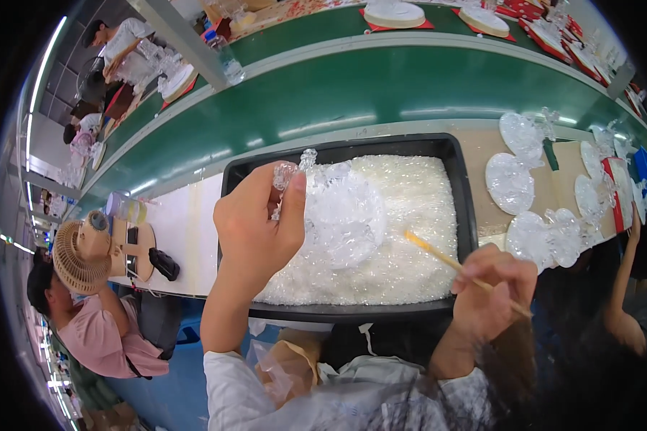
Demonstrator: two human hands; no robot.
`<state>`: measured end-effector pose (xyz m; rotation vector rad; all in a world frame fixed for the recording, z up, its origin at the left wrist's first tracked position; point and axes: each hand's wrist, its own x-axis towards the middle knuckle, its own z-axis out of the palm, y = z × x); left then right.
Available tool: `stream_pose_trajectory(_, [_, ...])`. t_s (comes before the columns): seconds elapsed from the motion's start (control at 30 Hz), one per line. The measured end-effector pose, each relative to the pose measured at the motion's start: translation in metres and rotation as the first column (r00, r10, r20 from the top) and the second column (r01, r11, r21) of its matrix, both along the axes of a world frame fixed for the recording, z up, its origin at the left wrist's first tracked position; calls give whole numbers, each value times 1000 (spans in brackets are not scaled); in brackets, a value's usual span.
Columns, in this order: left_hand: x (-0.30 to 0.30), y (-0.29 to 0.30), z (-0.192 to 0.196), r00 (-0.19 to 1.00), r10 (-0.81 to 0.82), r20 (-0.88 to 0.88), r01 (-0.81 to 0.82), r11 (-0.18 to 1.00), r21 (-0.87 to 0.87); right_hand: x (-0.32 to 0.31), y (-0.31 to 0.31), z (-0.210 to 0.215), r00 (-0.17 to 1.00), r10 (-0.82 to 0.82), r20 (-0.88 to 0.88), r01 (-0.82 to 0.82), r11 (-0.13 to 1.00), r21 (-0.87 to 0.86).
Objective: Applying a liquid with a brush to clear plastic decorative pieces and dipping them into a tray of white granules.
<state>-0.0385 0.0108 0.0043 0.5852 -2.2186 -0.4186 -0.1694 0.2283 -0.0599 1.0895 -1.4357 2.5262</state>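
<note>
In my left hand [259, 223], thumb and fingers pinch a small clear figurine [307, 161] above the left part of a black tray. White glittering granules [410, 194] fill this tray [466, 215]. Beside my left fingers is a round, clear-white disc [349, 219] with glassy shapes on it. I cannot tell whether it lies on the granules or joins the held piece. My right hand [492, 294] grips a thin wooden stick [446, 258] over the tray's right front rim. Its orange-yellow tip points left toward the disc.
Several clear round ornaments [510, 183] lie to the right. Behind the tray runs a green conveyor belt [302, 108], with white discs on red sheets beyond. At left are a beige fan [83, 251], a jar [127, 208] and a black object [164, 264]. Other people sit on both sides.
</note>
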Motion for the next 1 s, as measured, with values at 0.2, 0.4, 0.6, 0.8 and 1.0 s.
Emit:
stream_pose_trajectory(0.2, [7,-2,-4,999,40,5,-40,992,-116,27,-7,3,988,149,-51,-149,989,-5])
stream_pose_trajectory(0.4, [13,-1,-11,997,-64,46,75,954,-291,37,-7,10,981,188,-40,-177,965,192])
stream_pose_trajectory(0.6, [16,-1,-4,976,-204,71,216,934,-285,25,-21,30,939,238,-247,-129,912,390])
stream_pose_trajectory(0.8, [20,4,-4,965,-248,82,260,942,-213,21,-34,39,883,405,-237,-242,826,509])
stream_pose_trajectory(1.0, [22,11,-2,971,-221,88,234,953,-192,26,-32,17,920,260,-294,-125,904,408])
